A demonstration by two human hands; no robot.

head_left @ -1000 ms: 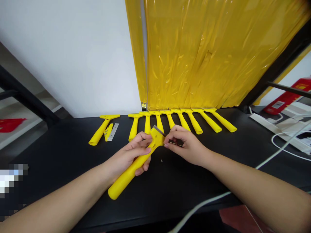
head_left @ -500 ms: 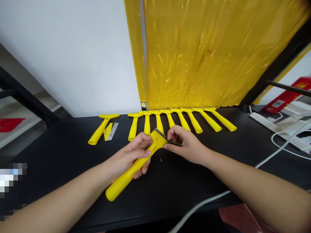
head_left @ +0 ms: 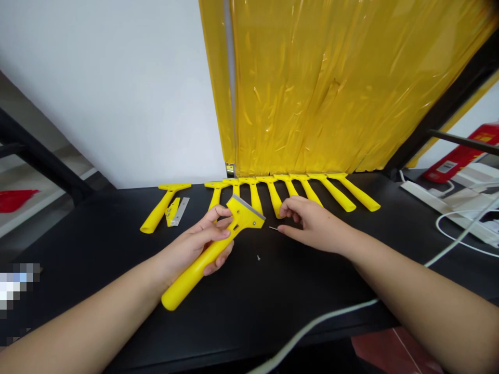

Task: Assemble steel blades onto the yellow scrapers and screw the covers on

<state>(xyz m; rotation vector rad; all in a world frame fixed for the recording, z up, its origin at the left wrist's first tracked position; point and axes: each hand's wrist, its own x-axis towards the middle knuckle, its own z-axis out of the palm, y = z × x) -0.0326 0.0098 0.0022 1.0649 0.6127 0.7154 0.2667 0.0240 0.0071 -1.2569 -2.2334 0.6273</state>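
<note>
My left hand point(head_left: 208, 236) is closed around the neck of a yellow scraper point(head_left: 195, 272), its head tilted up to the right. A metal blade point(head_left: 251, 206) lies along the head's edge, and a small screw point(head_left: 254, 223) shows near one corner. To the right of the head, my right hand point(head_left: 307, 221) pinches a thin metal tool point(head_left: 274, 228); only its tip shows, apart from the scraper. A loose screw point(head_left: 258, 257) lies on the black table below the hands.
Several yellow scrapers point(head_left: 343, 195) stand in a row along the back of the black table point(head_left: 304, 296). Another scraper handle point(head_left: 159, 210), a yellow cover plate point(head_left: 172, 212) and a loose blade point(head_left: 180, 211) lie at left. A white cable point(head_left: 323, 318) crosses the right front.
My right hand has drawn the thin tool away from the scraper's head, to the right. My left hand has shifted slightly left with the scraper, uncovering the blade and the screw in the head.
</note>
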